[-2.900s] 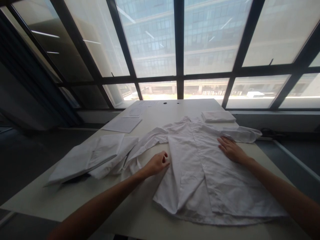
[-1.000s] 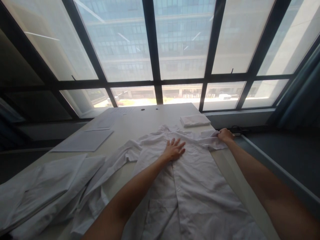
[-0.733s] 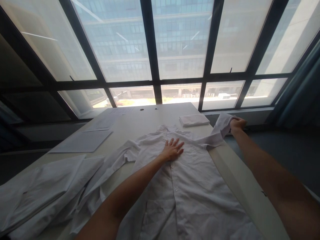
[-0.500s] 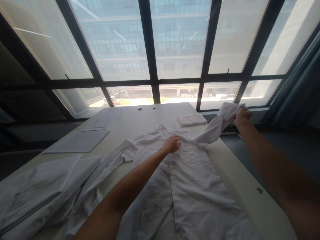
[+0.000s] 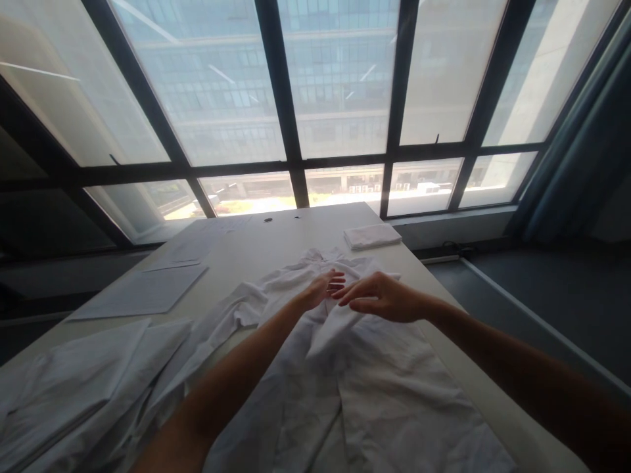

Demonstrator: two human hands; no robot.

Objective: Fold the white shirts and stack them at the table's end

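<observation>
The white long-sleeved shirt (image 5: 389, 381) lies on the tabletop (image 5: 320, 226), one sleeve (image 5: 331, 332) apparently folded across its front, the other sleeve (image 5: 211, 334) outstretched and the body (image 5: 394, 427) not yet folded. Over the shirt's upper front, left hand (image 5: 320, 289) and right hand (image 5: 382, 297) are loosely spread, apparently empty.

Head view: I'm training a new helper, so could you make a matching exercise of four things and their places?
1 shirt
2 folded cloth
3 papers
4 curtain

A beside the windows
B far part of the table, near its right edge
C beneath the left hand and right hand
D flat, along the table's left side

Pairs: 1-C; 2-B; 3-D; 4-A
</observation>
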